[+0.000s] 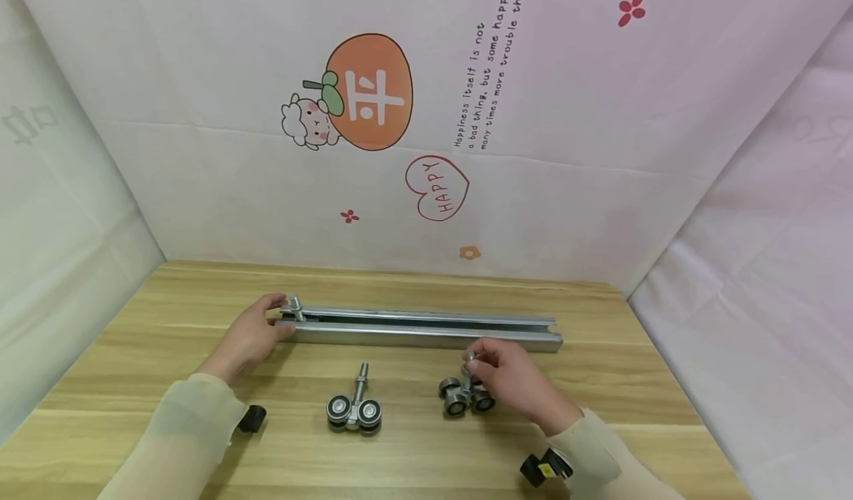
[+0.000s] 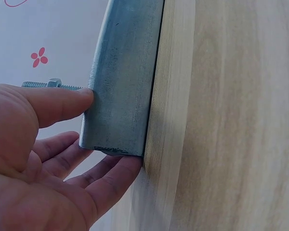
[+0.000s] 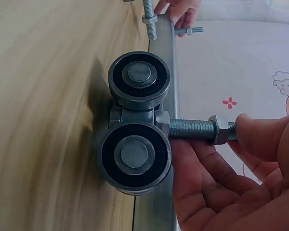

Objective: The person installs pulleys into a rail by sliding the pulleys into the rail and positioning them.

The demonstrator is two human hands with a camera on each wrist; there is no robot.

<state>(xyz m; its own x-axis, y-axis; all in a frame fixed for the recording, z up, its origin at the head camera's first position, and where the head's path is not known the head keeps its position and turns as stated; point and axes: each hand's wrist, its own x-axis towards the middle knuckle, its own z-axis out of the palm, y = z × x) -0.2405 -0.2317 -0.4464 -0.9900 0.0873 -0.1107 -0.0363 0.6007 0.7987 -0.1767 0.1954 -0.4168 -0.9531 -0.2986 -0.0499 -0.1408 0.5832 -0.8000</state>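
A steel C-channel track [image 1: 426,337] lies across the table with its slot facing up. At its left end my left hand [image 1: 249,337] grips the track, thumb on the near upper edge and fingers against the end. A threaded bolt with a nut [image 1: 296,309] stands out of the slot there; what is below it is hidden inside the track. In front of the track's right part, my right hand [image 1: 512,378] pinches the threaded bolt of a four-wheeled roller trolley [image 3: 135,151] near its nut. That trolley's wheels are down by the tabletop, with its bolt pointing up.
Another roller trolley [image 1: 355,415] stands on the wooden table [image 1: 300,455] between the hands, bolt up. A printed cloth [image 1: 566,189] hangs behind the table, with white cloth at both sides.
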